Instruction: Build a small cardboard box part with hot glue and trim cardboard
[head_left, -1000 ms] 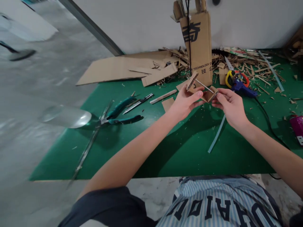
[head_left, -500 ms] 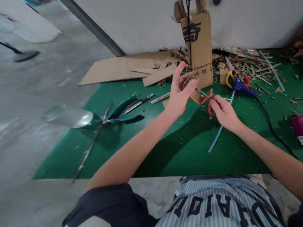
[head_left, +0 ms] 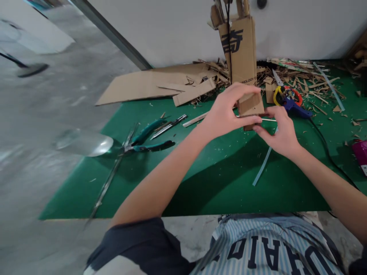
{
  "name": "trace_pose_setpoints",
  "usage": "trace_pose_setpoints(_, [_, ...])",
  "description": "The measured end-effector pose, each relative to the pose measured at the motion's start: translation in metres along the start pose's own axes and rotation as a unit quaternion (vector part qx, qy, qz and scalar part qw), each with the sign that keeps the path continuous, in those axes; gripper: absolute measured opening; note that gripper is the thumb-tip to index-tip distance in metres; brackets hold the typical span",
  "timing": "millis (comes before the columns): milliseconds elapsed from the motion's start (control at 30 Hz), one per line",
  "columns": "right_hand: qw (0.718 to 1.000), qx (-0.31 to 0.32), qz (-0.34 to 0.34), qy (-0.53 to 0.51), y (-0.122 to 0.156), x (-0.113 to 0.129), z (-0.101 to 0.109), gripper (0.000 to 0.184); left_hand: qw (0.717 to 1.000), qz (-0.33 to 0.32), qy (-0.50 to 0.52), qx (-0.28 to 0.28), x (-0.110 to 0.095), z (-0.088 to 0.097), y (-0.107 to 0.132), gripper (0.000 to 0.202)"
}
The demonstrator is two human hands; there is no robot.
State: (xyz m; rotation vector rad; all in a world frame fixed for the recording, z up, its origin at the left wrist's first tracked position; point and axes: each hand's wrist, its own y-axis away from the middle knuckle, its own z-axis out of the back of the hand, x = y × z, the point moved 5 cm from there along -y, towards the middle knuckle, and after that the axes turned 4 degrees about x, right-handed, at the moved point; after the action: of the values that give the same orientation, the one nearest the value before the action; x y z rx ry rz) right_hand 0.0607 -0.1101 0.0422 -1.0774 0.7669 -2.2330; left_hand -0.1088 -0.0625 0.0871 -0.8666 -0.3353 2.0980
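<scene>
Head view: we hold a small folded cardboard piece (head_left: pixel 251 107) up over the green table (head_left: pixel 183 194), in front of the tall cardboard box (head_left: pixel 242 49). Our left hand (head_left: pixel 225 110) has it from the left, fingers over the upper edge and thumb along the lower, pinching it between them. Flat face turned toward us; a small hole shows near its lower right.

Key relation: a thin white stick (head_left: pixel 268 120) lies nearly level, its long axis running sideways from the cardboard's right side toward our right hand (head_left: pixel 279 131). That hand is the nearer one to the stick's visible length. Its thumb and forefinger stand around the stick, close by the cardboard's lower right; whether they press on either, we cannot tell.

Close by: a pale blue strip (head_left: pixel 261 168) slants out from under the right hand across the table. Beyond that hand, a blue glue gun (head_left: pixel 298 110) lies against the scissors (head_left: pixel 277 78). Pliers (head_left: pixel 153 146) and a cutter knife (head_left: pixel 169 126) lie well off to our left.
</scene>
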Motion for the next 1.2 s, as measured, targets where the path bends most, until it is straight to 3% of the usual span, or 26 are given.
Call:
trace_pose_setpoints(233, [0.998,-0.017,-0.064,-0.006,0.004,-0.008,-0.005,0.008,0.999,-0.021,0.000,-0.026,0.002,-0.023,0.005,0.070])
trace_pose_setpoints(667, [0.991,0.075,-0.108,-0.016,0.005,-0.011,-0.017,0.017,0.999,0.028,0.032,-0.014,0.007,-0.024,0.007,0.061])
trace_pose_setpoints(1000, [0.977,0.031,-0.190,-0.097,0.003,-0.010,-0.011,0.024,0.997,0.047,0.067,0.000,0.007,-0.027,0.006,0.059])
trace_pose_setpoints(1200, [0.980,0.050,-0.177,-0.074,0.003,-0.010,-0.013,0.018,0.996,0.054,0.076,-0.002,0.010,-0.029,0.008,0.060])
